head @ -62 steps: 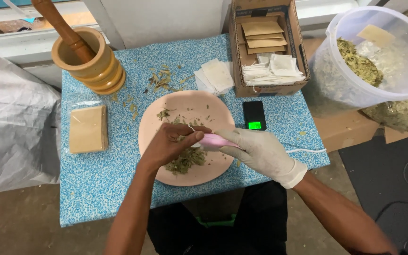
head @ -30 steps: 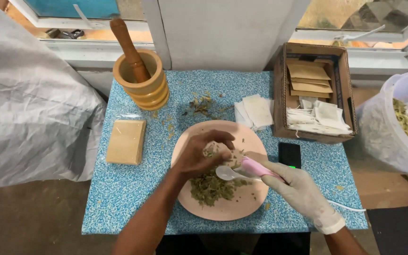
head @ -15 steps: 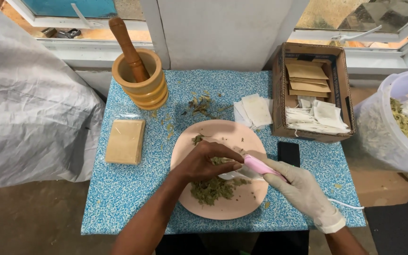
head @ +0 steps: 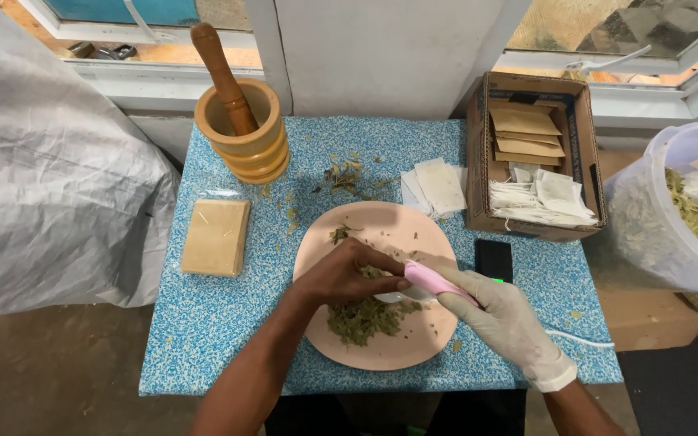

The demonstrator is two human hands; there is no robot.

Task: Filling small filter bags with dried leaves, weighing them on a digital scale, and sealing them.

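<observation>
A pink plate (head: 381, 226) sits mid-table with a heap of dried green leaves (head: 361, 319) on it. My bare left hand (head: 341, 274) hovers over the plate, fingers pinched together above the leaves next to the spoon's bowl; what it holds is hidden. My right hand (head: 498, 319), in a white glove, grips a small spoon with a pink handle (head: 430, 281) whose white bowl points at the left fingers.
A wooden mortar with pestle (head: 244, 133) stands at the back left. A tan packet stack (head: 216, 236) lies left of the plate. White sachets (head: 438, 186), a cardboard box of envelopes (head: 535, 153), a small black scale (head: 494, 260) and a clear tub of leaves (head: 688, 210) are on the right.
Both hands stayed over the plate; the left hand dropped closer to the leaves and the spoon tip came in against its fingers. The camera view shifted slightly.
</observation>
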